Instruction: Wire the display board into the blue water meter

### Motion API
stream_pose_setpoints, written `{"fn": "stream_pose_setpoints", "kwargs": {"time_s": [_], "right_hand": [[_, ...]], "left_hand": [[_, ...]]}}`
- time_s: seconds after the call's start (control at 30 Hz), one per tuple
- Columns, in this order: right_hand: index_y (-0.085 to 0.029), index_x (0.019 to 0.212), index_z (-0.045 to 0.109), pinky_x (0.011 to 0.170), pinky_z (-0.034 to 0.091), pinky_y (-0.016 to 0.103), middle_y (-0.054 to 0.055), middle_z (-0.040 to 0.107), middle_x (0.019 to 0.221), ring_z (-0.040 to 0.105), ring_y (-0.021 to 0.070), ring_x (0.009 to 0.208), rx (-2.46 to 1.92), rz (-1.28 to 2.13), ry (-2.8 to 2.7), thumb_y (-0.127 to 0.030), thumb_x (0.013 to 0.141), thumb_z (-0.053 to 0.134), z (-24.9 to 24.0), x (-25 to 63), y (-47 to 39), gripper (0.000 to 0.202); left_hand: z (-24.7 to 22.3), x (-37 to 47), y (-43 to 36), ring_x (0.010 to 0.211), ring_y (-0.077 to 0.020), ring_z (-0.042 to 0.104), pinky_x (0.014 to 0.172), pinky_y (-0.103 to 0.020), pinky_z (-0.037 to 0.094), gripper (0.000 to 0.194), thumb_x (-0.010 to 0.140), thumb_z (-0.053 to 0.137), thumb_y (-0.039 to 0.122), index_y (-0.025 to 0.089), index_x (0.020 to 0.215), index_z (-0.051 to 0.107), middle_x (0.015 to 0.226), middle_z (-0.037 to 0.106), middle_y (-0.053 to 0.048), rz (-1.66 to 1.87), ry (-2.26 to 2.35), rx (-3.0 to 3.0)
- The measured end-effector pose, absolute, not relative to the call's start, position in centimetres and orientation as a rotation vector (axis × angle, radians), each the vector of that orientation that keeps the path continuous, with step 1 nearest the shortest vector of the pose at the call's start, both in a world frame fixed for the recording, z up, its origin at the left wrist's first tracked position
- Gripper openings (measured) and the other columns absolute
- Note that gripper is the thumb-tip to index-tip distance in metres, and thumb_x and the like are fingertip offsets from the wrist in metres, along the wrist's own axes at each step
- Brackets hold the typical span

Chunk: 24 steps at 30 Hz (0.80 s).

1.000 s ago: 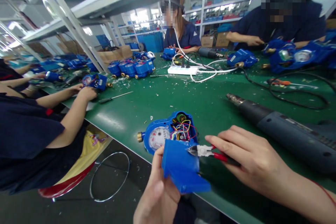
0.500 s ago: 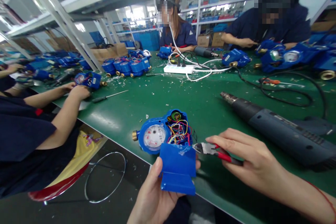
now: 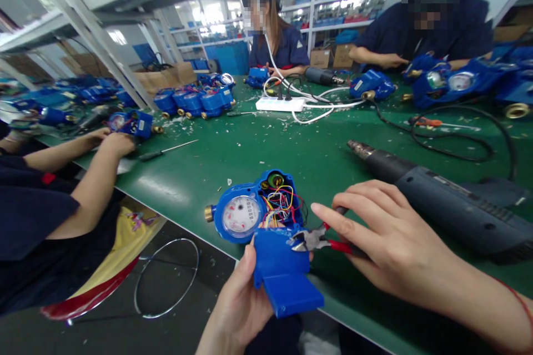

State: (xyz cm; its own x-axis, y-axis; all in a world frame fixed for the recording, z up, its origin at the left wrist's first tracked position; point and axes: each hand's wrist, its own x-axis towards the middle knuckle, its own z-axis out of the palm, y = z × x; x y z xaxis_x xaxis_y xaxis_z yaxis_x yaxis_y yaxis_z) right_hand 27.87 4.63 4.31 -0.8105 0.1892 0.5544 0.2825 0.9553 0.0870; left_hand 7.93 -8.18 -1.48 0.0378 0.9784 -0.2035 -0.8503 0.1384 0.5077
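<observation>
Right hand (image 3: 387,244) gripping cutters (image 3: 314,240), jaws at edge of blue cover (image 3: 281,258); left hand (image 3: 245,299) clasping cover beside open meter (image 3: 241,213) on bench (image 3: 175,177). Steady cover, snip flush, spare wires (image 3: 281,202).

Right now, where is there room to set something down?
Most room: the bench between the open meter and power strip, with the dark screwdriver at left and near heat gun at right, though small scraps dot it. Crowded: the white cables, the far-right meters, around the left hand and right hand.
</observation>
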Motion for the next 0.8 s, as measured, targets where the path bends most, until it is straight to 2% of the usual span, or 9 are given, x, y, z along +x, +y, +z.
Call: {"fn": "stream_pose_setpoints", "kwargs": {"time_s": [0.17,0.33,0.5,0.67,0.8], "right_hand": [[-0.014,0.125,0.061,0.095,0.037,0.044,0.013,0.062,0.106,0.053,0.0275,0.101,-0.289,-0.273,-2.574,-0.009,0.084,0.058,4.7,27.5,5.3,0.042],[-0.014,0.120,0.063,0.090,0.039,0.042,0.012,0.064,0.101,0.054,0.0270,0.097,-0.285,-0.351,-2.525,-0.011,0.087,0.056,4.8,27.1,5.4,0.034],[-0.014,0.116,0.064,0.081,0.040,0.040,0.011,0.067,0.096,0.055,0.0254,0.088,-0.270,-0.400,-2.528,-0.012,0.092,0.052,4.4,27.2,5.6,0.027],[-0.010,0.111,0.065,0.068,0.040,0.035,0.011,0.067,0.087,0.055,0.0226,0.080,-0.215,-0.315,-2.526,-0.011,0.093,0.051,4.0,27.1,5.7,0.022],[-0.010,0.108,0.066,0.065,0.042,0.033,0.010,0.066,0.086,0.053,0.0211,0.076,-0.244,-0.178,-2.515,-0.013,0.095,0.049,3.5,27.2,5.6,0.022]], "left_hand": [[-0.7,7.5,-8.1,0.096,-0.0273,0.074,0.089,-0.036,0.056,0.040,0.083,0.069,0.051,0.023,0.112,0.076,0.111,0.078,-0.008,1.419,0.642,0.388],[0.7,7.6,-7.8,0.093,-0.0290,0.073,0.088,-0.040,0.057,0.050,0.077,0.073,0.055,0.017,0.109,0.077,0.106,0.078,-0.011,1.411,0.812,0.373],[1.3,7.8,-7.7,0.085,-0.0272,0.074,0.083,-0.037,0.058,0.049,0.073,0.076,0.056,0.017,0.103,0.079,0.099,0.079,-0.011,1.408,0.878,0.347],[1.6,7.7,-7.7,0.086,-0.0277,0.074,0.083,-0.037,0.058,0.053,0.071,0.077,0.057,0.017,0.106,0.078,0.098,0.079,-0.011,1.397,0.893,0.330],[1.8,8.1,-7.7,0.096,-0.0298,0.073,0.090,-0.039,0.056,0.052,0.070,0.079,0.056,0.018,0.104,0.079,0.106,0.078,-0.012,1.430,0.868,0.314]]}}
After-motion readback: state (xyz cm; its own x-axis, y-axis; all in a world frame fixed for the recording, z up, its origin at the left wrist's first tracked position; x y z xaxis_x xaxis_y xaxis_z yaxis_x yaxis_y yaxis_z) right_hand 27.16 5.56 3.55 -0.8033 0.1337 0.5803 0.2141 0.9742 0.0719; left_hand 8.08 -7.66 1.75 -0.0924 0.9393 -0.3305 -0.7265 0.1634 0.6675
